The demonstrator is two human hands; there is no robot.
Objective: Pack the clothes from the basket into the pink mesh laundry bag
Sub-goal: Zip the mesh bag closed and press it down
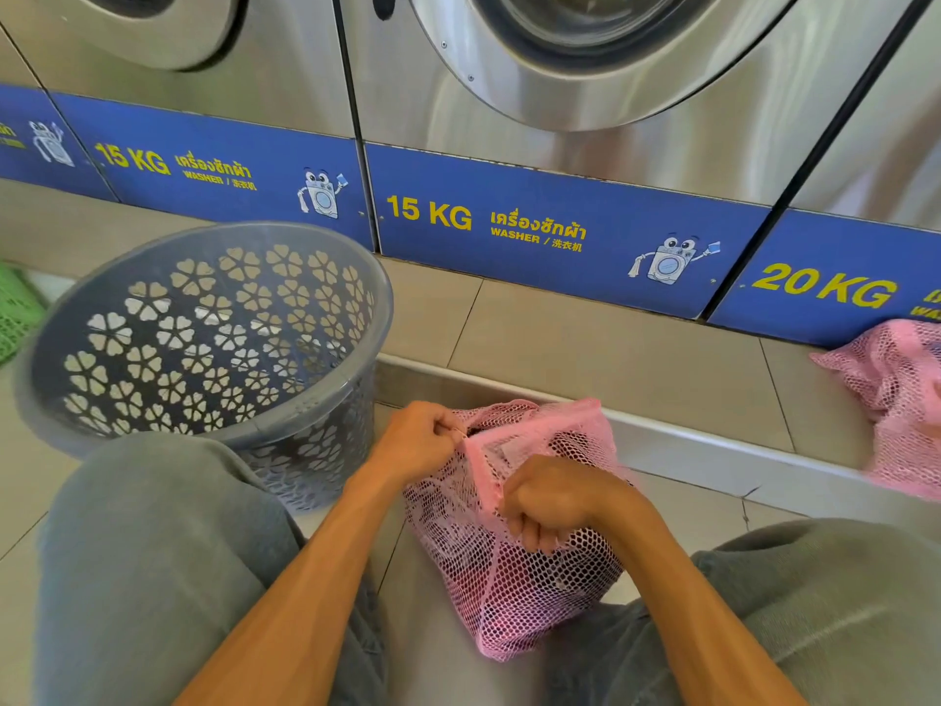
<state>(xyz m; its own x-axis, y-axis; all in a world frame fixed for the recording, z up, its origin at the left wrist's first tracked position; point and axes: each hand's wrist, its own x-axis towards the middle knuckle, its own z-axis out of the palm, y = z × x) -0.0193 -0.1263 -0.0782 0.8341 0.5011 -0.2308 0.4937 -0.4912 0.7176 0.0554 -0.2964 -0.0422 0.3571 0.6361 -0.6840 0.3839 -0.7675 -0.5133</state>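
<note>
The pink mesh laundry bag stands on the floor between my knees, bulging with dark and light clothes seen through the mesh. My left hand pinches a small zipper pull at the left end of the bag's pink zipper band. My right hand is fisted on the bag's top edge, just right of that band. The grey plastic basket with flower-shaped cutouts stands to the left, tilted toward me; I see no clothes inside it.
A row of steel washers with blue 15 KG and 20 KG panels stands on a tiled step ahead. A second pink mesh bag lies on the step at right. A green basket peeks in at the left edge.
</note>
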